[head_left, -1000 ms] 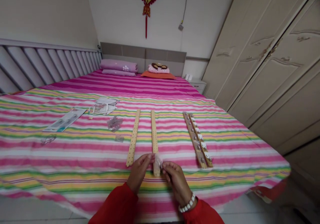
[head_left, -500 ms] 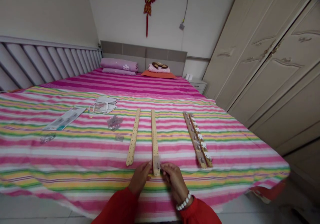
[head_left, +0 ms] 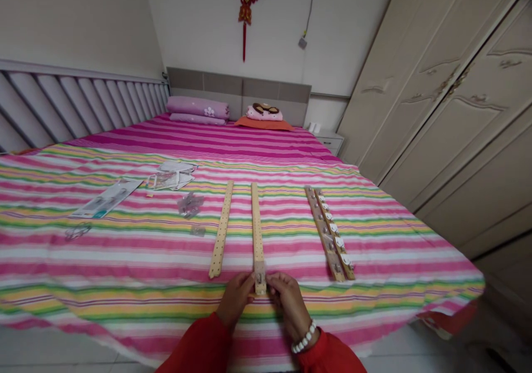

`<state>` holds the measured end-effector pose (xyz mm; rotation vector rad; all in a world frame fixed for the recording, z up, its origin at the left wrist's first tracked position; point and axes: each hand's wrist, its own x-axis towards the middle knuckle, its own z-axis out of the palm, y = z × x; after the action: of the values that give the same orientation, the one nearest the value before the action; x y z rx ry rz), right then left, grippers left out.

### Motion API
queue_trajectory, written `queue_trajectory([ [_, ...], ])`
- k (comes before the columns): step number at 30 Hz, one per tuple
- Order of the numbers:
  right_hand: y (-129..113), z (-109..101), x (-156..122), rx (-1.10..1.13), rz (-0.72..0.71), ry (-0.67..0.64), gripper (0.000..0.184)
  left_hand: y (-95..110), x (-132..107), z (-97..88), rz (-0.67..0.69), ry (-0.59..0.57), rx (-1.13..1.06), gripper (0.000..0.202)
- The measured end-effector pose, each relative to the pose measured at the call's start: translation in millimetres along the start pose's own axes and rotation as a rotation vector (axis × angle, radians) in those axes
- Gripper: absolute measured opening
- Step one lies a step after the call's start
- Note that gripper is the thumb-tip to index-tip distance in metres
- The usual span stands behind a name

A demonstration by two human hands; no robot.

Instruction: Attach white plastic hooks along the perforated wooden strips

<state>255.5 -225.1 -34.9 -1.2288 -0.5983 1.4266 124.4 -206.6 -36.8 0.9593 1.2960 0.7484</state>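
Note:
A pale, perforated wooden strip (head_left: 256, 223) lies lengthwise on the striped bedcover in front of me. On its near end is a small clear plastic piece with a metal part, like an adhesive hook (head_left: 260, 276). My left hand (head_left: 236, 298) pinches the left edge of this piece with bent fingers. From the other side, my right hand (head_left: 290, 300) closes thumb and fingertips on its right edge. A second perforated strip (head_left: 221, 229) lies to the left. Off to the right are two strips (head_left: 324, 231) bearing metal hooks, one with several white pieces.
Small clear packets (head_left: 191, 204) lie left of the strips, with a single clear piece (head_left: 198, 230) nearer. Farther left are a flat plastic package (head_left: 107, 198), crumpled clear packaging (head_left: 174, 174) and a thin wire-like bundle (head_left: 78, 230). The bed's front edge is close to me.
My left fingertips have come inward onto the hook piece's left edge. My right hand has shifted only slightly, and the strips stay put.

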Motion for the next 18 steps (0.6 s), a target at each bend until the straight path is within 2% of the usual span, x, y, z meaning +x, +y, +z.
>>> queue_trajectory([
  [10, 0.7, -0.9, 3.3, -0.045, -0.024, -0.007, 0.027, -2.2, 3.8, 3.6, 0.001, 0.013, -0.106, 0.039],
  [18, 8.6, -5.8, 14.4, -0.114, -0.087, 0.013, 0.036, -0.6, 2.8, 5.3, 0.045, 0.043, -0.149, 0.035],
])
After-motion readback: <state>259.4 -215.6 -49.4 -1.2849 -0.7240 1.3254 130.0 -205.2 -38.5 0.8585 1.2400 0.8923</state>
